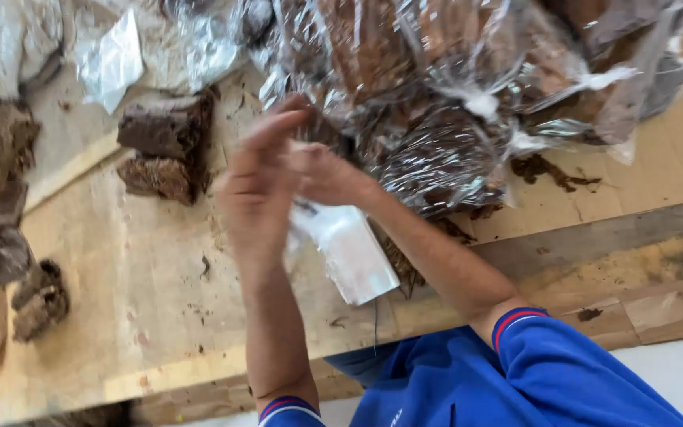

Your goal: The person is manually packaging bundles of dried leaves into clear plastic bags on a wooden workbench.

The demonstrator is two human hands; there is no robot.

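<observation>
Both hands met over the bench (160, 300): the left hand (256, 194), fingers spread, and the right hand (327, 175), its grip seemingly pinching a clear bag (351, 249) below the wrapped bundles (436, 103).

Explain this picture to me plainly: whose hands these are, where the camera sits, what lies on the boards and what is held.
One camera, worn on a person's head, looks down at their own two bare hands; the blue sleeves are theirs. The left hand and right hand meet, blurred, over a small clear plastic bag; which hand grips it is hard to tell. They work at a rough wooden table. On it lie dark brown pressed blocks, loose brown lumps at left, and a heap of clear-wrapped brown bundles behind.
</observation>
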